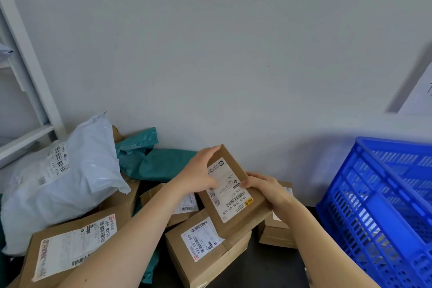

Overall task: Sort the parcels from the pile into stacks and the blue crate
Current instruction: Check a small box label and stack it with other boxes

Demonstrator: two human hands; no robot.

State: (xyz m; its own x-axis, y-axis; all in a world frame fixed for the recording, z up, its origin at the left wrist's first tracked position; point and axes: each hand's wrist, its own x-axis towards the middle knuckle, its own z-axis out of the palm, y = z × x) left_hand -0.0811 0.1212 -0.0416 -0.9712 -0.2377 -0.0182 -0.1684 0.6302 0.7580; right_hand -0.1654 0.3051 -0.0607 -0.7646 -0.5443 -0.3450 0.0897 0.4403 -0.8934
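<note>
Subject parcel: small cardboard box (233, 203), label up, tilted, held to the left of the blue crate (364, 194) and apart from it, above the pile. The left hand (201, 170) grasps its far left edge, with the thumb on the label. The right hand (264, 189) clasps the edge nearer the crate, fingers curled round it.

Directly beneath it, left of the crate, lies a box marked 520 009 040 (205, 248). Another brown box (275, 231) sits between that one and the crate. Further left of the crate: teal mailers (152, 161), a white poly bag (65, 177) and a large flat carton (70, 248). All rest on a dark surface (268, 269).
</note>
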